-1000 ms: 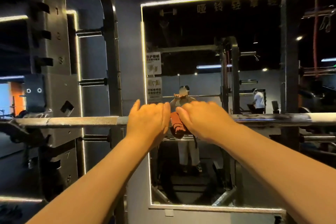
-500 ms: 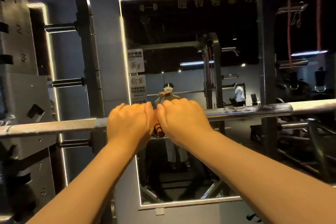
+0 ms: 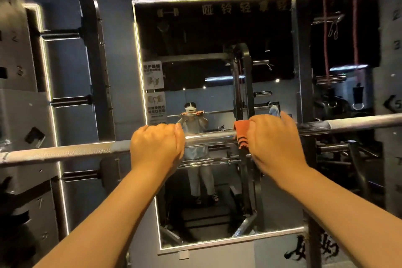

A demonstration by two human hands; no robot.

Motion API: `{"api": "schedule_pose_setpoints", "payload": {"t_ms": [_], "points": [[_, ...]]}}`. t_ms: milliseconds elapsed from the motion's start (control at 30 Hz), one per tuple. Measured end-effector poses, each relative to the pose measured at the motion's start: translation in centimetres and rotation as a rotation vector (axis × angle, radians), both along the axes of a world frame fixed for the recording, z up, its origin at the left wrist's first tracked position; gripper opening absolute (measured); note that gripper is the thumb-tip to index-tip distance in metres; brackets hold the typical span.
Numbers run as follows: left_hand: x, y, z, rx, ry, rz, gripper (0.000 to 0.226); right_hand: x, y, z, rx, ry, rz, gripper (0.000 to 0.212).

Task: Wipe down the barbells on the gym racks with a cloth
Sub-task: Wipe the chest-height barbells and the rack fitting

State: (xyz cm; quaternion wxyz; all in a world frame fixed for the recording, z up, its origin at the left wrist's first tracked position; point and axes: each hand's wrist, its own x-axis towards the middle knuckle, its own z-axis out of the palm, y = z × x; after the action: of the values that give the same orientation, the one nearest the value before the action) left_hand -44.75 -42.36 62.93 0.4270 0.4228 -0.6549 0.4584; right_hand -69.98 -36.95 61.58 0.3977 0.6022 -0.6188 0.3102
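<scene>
A long steel barbell (image 3: 65, 152) runs across the view at chest height, resting on the rack. My left hand (image 3: 157, 148) grips the bar near its middle, fingers curled over the top. To its right, my right hand (image 3: 273, 143) grips the bar through an orange cloth (image 3: 242, 131) with dark stripes, whose edge sticks out on the left of my fingers. A short shiny stretch of bar shows between my two hands.
Black rack uprights (image 3: 301, 61) with numbered holes and side pegs (image 3: 69, 100) stand left and right. A lit-edged wall mirror (image 3: 217, 98) straight ahead reflects a person at the bar. Red bands (image 3: 325, 39) hang at the upper right.
My hands were side by side with the cloth between them. My right hand has slid right along the bar with the cloth, opening a gap. The view has shifted to the right.
</scene>
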Motion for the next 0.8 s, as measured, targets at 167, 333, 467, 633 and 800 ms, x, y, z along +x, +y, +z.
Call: {"api": "schedule_pose_setpoints", "payload": {"t_ms": [167, 333, 467, 633, 800], "points": [[0.2, 0.2, -0.3, 0.113, -0.074, 0.115, 0.040, 7.1, 0.3, 1.3, 0.194, -0.097, 0.271, 0.057], [0.5, -0.2, -0.3, 0.152, -0.064, 0.108, 0.043, 3.9, -0.2, 0.4, 0.147, -0.059, 0.329, 0.047], [0.3, 0.1, -0.2, 0.153, -0.028, 0.066, 0.048, -2.4, -0.1, -0.4, 0.005, -0.236, 0.268, 0.025], [0.0, 0.4, -0.1, 0.088, 0.014, 0.004, 0.055, -2.9, -0.5, 0.2, -0.120, -0.348, -0.011, 0.041], [0.4, -0.1, -0.3, 0.084, 0.027, -0.011, 0.056, 1.1, -1.3, -1.4, -0.004, -0.123, 0.273, 0.045]]}}
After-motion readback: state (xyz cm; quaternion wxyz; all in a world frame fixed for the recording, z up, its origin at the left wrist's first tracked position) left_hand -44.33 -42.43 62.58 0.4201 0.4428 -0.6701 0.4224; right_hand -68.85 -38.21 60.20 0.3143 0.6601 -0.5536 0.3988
